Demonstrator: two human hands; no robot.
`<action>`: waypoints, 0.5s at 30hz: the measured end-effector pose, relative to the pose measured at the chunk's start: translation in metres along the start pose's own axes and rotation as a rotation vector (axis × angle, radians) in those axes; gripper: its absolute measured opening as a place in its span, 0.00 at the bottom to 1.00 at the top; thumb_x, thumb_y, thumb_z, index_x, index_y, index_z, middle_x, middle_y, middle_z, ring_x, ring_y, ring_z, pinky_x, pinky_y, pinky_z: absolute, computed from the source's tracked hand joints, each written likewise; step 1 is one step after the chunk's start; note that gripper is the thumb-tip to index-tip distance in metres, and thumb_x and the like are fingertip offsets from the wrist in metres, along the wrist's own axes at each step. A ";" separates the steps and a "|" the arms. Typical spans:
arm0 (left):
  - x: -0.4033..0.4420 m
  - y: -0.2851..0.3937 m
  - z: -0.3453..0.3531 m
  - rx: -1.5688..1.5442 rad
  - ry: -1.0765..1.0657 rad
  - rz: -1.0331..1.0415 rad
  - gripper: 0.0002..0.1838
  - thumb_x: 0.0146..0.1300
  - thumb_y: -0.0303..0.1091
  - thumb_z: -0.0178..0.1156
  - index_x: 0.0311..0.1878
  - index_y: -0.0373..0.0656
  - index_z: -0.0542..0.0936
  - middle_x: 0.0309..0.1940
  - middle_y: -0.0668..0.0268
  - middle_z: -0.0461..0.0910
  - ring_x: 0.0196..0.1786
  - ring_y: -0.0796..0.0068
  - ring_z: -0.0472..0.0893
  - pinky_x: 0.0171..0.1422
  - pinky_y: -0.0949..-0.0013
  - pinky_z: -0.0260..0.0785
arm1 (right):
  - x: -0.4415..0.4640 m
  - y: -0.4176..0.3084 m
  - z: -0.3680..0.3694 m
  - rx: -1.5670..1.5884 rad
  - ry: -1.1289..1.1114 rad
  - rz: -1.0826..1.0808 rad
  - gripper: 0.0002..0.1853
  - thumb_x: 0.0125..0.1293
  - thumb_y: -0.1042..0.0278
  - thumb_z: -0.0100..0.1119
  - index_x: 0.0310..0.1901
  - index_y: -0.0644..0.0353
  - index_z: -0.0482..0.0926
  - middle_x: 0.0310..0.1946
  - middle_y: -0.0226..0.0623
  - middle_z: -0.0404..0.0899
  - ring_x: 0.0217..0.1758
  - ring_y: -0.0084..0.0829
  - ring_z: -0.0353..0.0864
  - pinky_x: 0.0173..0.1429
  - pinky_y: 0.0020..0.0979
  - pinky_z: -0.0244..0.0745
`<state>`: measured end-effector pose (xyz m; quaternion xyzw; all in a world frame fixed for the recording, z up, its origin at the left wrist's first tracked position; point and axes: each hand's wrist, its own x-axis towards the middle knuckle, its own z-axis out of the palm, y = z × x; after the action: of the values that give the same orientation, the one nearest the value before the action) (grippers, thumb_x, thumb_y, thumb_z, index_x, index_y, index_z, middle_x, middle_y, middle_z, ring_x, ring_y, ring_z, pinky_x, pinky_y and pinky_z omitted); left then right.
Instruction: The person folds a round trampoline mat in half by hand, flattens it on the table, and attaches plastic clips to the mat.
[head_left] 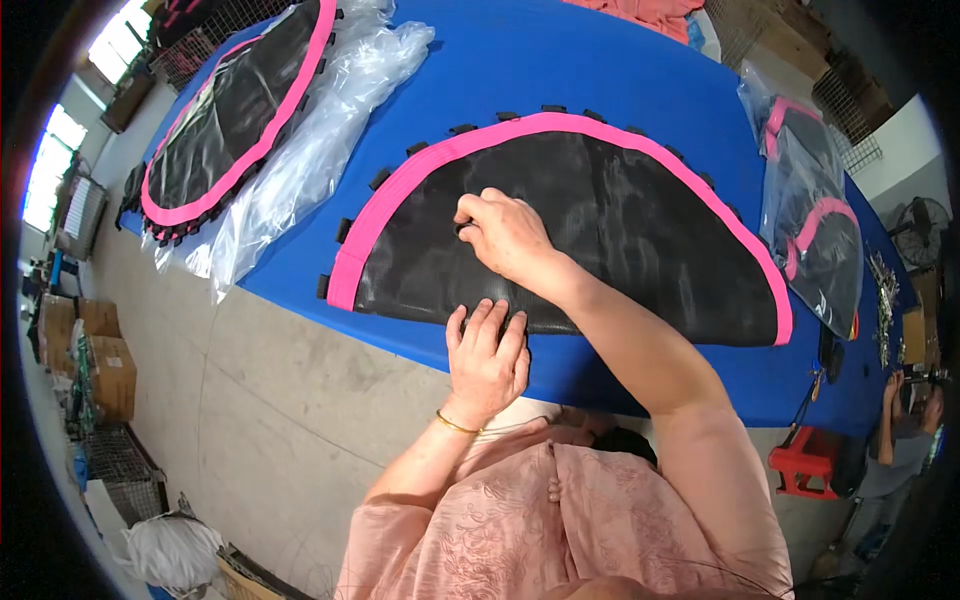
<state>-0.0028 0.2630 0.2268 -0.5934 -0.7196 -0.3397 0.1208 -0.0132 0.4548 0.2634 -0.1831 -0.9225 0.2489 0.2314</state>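
Observation:
A black mesh trampoline mat (640, 240) with a pink border and small black loops lies folded into a half circle on the blue table, its straight fold toward me. On that fold my left hand (487, 355) rests with its fingers stretched out and slightly apart. My right hand (508, 235) is over the mat's left half, fingers curled closed. Something small and dark shows at its fingertips, too little of it to name.
Another pink-edged black mat (225, 125) lies at the upper left beside clear plastic film (330, 130). Plastic-bagged mats (825, 215) lie at the right end of the blue table (640, 60). A red stool (805, 462) and another person (895, 450) are at the right.

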 end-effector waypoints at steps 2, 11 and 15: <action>0.000 -0.001 0.000 -0.006 0.001 0.004 0.20 0.61 0.34 0.64 0.57 0.42 0.85 0.59 0.54 0.80 0.66 0.54 0.77 0.77 0.42 0.58 | 0.011 -0.003 0.011 -0.002 0.028 0.015 0.08 0.64 0.70 0.71 0.43 0.53 0.82 0.39 0.41 0.82 0.44 0.49 0.85 0.49 0.49 0.79; -0.001 -0.002 0.001 -0.006 0.005 0.005 0.21 0.60 0.34 0.64 0.57 0.43 0.85 0.59 0.55 0.80 0.66 0.55 0.77 0.77 0.42 0.59 | 0.041 0.022 0.016 -0.109 0.138 0.135 0.09 0.62 0.65 0.72 0.43 0.51 0.84 0.40 0.42 0.84 0.45 0.51 0.86 0.49 0.50 0.81; -0.001 -0.003 0.002 0.004 0.024 0.015 0.21 0.60 0.35 0.63 0.57 0.44 0.85 0.59 0.55 0.80 0.66 0.55 0.77 0.77 0.42 0.59 | 0.054 0.055 0.002 -0.174 0.219 0.215 0.10 0.63 0.65 0.71 0.44 0.52 0.84 0.41 0.42 0.84 0.47 0.50 0.87 0.51 0.50 0.81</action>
<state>-0.0045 0.2637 0.2238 -0.5944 -0.7144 -0.3444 0.1333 -0.0471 0.5231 0.2499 -0.3262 -0.8849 0.1701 0.2857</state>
